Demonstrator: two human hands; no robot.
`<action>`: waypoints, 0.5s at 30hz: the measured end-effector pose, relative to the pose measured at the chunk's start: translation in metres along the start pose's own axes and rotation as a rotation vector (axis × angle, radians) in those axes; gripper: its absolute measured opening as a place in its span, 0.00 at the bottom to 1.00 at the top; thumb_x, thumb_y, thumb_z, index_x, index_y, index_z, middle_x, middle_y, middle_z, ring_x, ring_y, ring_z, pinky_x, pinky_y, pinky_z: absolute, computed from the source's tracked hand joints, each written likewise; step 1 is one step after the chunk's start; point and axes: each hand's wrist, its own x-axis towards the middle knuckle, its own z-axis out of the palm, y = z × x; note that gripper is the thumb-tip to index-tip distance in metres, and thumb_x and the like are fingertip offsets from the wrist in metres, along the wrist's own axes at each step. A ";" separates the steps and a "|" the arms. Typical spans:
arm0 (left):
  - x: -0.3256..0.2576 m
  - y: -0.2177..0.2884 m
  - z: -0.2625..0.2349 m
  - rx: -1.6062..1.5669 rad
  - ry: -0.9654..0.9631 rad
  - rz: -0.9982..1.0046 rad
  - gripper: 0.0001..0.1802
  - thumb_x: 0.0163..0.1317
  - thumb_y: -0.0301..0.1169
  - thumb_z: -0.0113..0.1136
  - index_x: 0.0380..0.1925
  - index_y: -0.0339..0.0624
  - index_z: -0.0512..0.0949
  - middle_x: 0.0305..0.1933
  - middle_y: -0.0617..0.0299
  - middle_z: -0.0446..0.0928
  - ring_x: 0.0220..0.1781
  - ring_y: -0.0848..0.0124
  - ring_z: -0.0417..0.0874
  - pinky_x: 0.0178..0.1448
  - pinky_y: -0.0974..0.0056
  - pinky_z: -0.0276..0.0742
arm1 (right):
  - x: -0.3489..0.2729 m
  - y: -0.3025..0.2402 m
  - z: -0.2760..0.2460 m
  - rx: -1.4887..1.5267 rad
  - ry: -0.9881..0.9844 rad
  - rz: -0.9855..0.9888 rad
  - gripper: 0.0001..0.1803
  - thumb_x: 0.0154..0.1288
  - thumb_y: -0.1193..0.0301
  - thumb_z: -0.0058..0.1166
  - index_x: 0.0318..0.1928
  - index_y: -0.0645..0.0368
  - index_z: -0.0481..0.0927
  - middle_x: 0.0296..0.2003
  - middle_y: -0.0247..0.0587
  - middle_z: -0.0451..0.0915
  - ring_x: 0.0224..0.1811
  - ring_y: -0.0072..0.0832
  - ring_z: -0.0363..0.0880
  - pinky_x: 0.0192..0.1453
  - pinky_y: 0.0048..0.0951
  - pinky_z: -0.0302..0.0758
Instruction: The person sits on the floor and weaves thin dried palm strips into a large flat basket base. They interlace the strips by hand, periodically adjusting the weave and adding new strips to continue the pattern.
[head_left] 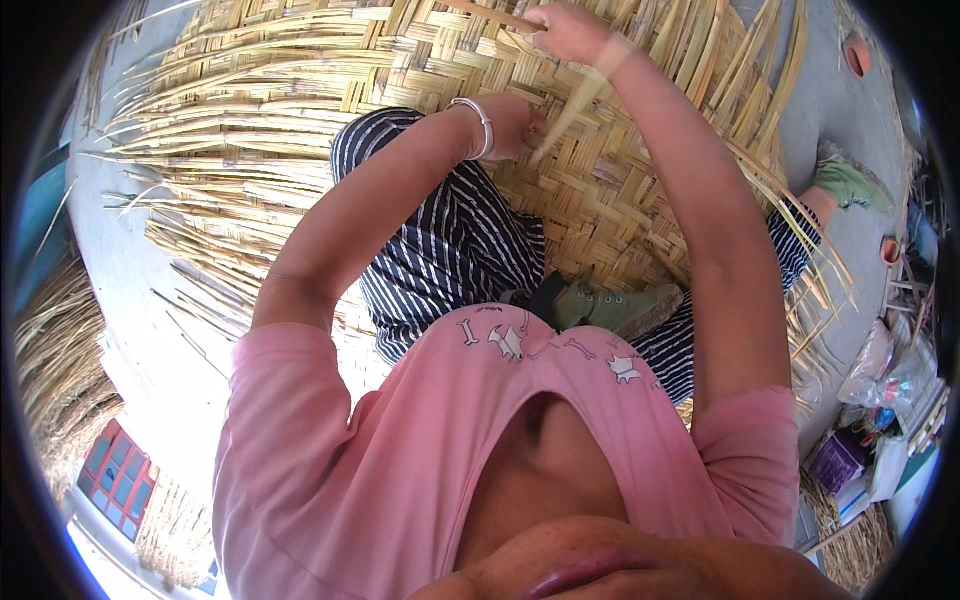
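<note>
A woven mat of split cane strips point(600, 190) lies beneath me, its long loose ends spreading out at the left and the upper right. My right hand point(572, 32) is closed on a thin brown stick point(490, 13) at the top of the view, over the far part of the mat. Low over the weave, my left hand point(508, 126), with a silver bangle point(486, 130) at its wrist, has its fingers curled; what they grip is hidden. Between the hands a pale strip point(582, 105) slants down, smeared by motion, its lower end near my left fingers.
My striped trouser legs and a green shoe point(615, 308) rest on the mat; the other shoe point(855, 180) is at the right. Clay pots point(857, 55) stand on the grey floor. Bags and a purple box point(838, 462) lie lower right. Dry stalks point(62, 370) are heaped at the left.
</note>
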 end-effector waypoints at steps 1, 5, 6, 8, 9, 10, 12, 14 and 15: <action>-0.002 0.005 -0.008 -0.080 0.043 -0.026 0.16 0.63 0.32 0.64 0.51 0.49 0.86 0.46 0.53 0.88 0.47 0.56 0.88 0.56 0.57 0.82 | -0.001 -0.001 -0.006 -0.020 -0.071 -0.009 0.18 0.67 0.59 0.59 0.52 0.53 0.86 0.42 0.54 0.87 0.44 0.47 0.87 0.50 0.46 0.80; 0.023 -0.038 -0.034 -0.092 0.416 -0.269 0.12 0.65 0.31 0.60 0.47 0.48 0.86 0.49 0.53 0.87 0.54 0.57 0.86 0.60 0.50 0.78 | -0.001 -0.004 -0.006 -0.042 -0.061 -0.041 0.14 0.64 0.69 0.57 0.48 0.55 0.87 0.39 0.54 0.87 0.42 0.47 0.87 0.47 0.47 0.80; 0.032 -0.072 -0.028 -0.054 0.582 -0.157 0.08 0.65 0.29 0.61 0.41 0.45 0.86 0.43 0.51 0.87 0.45 0.56 0.87 0.52 0.51 0.81 | 0.003 -0.002 -0.001 -0.140 -0.018 -0.101 0.13 0.60 0.73 0.57 0.45 0.56 0.88 0.37 0.55 0.86 0.41 0.49 0.86 0.46 0.48 0.79; 0.043 -0.075 -0.036 -0.261 0.738 -0.121 0.08 0.62 0.27 0.58 0.31 0.43 0.87 0.36 0.44 0.85 0.38 0.49 0.88 0.45 0.52 0.83 | 0.006 0.015 0.007 -0.094 0.123 -0.144 0.09 0.59 0.74 0.57 0.39 0.58 0.86 0.34 0.56 0.85 0.37 0.50 0.85 0.43 0.48 0.78; 0.049 -0.077 -0.038 -0.188 0.759 -0.137 0.09 0.62 0.28 0.58 0.31 0.42 0.87 0.36 0.43 0.85 0.38 0.48 0.87 0.45 0.51 0.83 | 0.006 0.015 0.009 -0.071 0.191 -0.175 0.07 0.58 0.74 0.58 0.37 0.58 0.86 0.33 0.57 0.84 0.36 0.51 0.84 0.42 0.48 0.78; 0.059 -0.083 -0.043 -0.115 0.779 -0.153 0.09 0.63 0.29 0.57 0.31 0.42 0.87 0.36 0.43 0.86 0.39 0.47 0.87 0.45 0.50 0.83 | 0.005 0.015 0.010 -0.033 0.204 -0.141 0.05 0.58 0.74 0.58 0.34 0.59 0.84 0.31 0.57 0.82 0.34 0.51 0.83 0.40 0.48 0.77; 0.087 -0.098 -0.052 0.057 0.748 -0.237 0.12 0.63 0.32 0.56 0.32 0.39 0.87 0.38 0.41 0.86 0.43 0.45 0.88 0.48 0.48 0.83 | -0.002 0.013 0.011 0.031 0.228 -0.066 0.03 0.57 0.74 0.58 0.30 0.61 0.80 0.27 0.58 0.79 0.31 0.52 0.80 0.37 0.49 0.74; 0.101 -0.103 -0.056 0.101 0.765 -0.262 0.14 0.64 0.33 0.55 0.33 0.37 0.87 0.40 0.39 0.86 0.44 0.44 0.87 0.50 0.47 0.82 | -0.010 0.012 0.019 0.090 0.353 -0.096 0.05 0.57 0.74 0.58 0.28 0.61 0.77 0.25 0.58 0.76 0.28 0.51 0.78 0.34 0.49 0.72; 0.105 -0.101 -0.060 0.124 0.774 -0.275 0.14 0.64 0.33 0.55 0.34 0.36 0.87 0.40 0.39 0.86 0.45 0.44 0.87 0.51 0.46 0.82 | -0.012 0.012 0.024 0.120 0.415 -0.111 0.06 0.57 0.74 0.59 0.27 0.61 0.75 0.23 0.57 0.75 0.26 0.51 0.77 0.33 0.48 0.70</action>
